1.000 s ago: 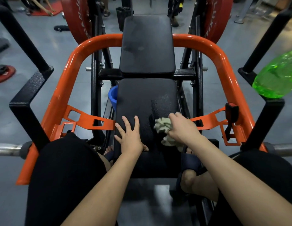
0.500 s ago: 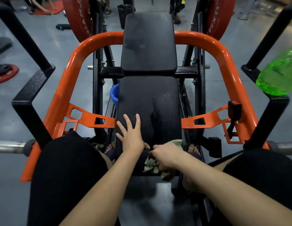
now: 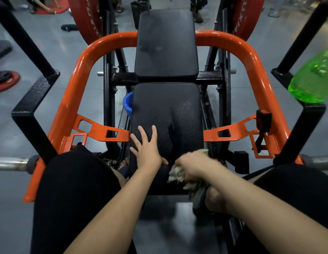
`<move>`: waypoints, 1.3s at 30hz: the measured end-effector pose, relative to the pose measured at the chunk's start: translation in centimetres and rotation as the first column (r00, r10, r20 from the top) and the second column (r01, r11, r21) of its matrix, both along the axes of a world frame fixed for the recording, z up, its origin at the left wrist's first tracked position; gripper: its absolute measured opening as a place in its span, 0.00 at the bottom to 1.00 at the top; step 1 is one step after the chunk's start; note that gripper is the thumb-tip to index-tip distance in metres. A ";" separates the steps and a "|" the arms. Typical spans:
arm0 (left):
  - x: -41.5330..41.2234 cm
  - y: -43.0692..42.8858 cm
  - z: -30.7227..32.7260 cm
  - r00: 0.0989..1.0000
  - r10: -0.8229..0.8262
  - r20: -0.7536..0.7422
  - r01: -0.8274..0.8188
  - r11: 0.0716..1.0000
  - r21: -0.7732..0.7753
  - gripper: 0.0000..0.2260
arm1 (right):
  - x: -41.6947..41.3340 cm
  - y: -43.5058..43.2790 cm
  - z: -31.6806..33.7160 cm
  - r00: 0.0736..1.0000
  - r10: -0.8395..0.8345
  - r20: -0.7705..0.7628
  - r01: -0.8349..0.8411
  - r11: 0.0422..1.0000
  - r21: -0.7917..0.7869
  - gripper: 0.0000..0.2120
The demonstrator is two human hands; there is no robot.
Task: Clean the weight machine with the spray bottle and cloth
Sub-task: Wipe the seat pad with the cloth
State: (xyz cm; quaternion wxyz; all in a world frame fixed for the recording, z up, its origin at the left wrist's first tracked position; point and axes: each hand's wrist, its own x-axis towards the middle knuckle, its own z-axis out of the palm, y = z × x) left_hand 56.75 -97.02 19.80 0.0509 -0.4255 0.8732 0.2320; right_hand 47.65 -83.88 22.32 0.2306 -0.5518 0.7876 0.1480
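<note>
While your left hand (image 3: 148, 153) lies flat on black seat pad (image 3: 168, 110), fingers spread, your right hand (image 3: 194, 165), motion-blurred, grips bunched cloth (image 3: 176, 176) against pad's near right corner; green spray bottle (image 3: 313, 77) shows at right edge, just above black frame post (image 3: 313, 123), well apart from both hands.

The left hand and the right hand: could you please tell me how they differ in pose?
The left hand lies flat with fingers spread, holding nothing; the right hand curls round the cloth. The left hand looks sharp, the right hand blurred. Both are at the near end of the black seat pad.
</note>
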 end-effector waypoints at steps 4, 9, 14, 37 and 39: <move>0.1 0.1 0.0 1.000 0.001 0.002 -0.001 1.000 -0.006 0.64 | 2.5 0.6 -1.4 0.997 0.078 0.009 -0.078 0.997 0.013 0.17; -0.1 0.0 0.1 1.000 0.005 0.029 -0.005 1.000 0.001 0.64 | -0.7 0.2 1.0 0.992 -0.075 -0.103 0.078 0.997 0.023 0.16; -0.2 0.0 0.0 0.999 0.007 0.035 -0.007 1.000 0.000 0.64 | -6.2 0.9 3.4 0.923 -0.365 -0.121 0.352 0.929 -0.114 0.16; -0.1 0.0 0.1 0.998 -0.014 0.065 0.017 0.999 -0.044 0.64 | -3.2 0.5 3.3 0.931 -0.341 -0.133 0.340 0.940 -0.028 0.15; -0.1 -0.1 0.2 0.997 -0.023 0.075 0.027 0.998 -0.054 0.64 | -0.4 0.5 2.4 0.965 -0.243 -0.102 0.245 0.969 0.009 0.15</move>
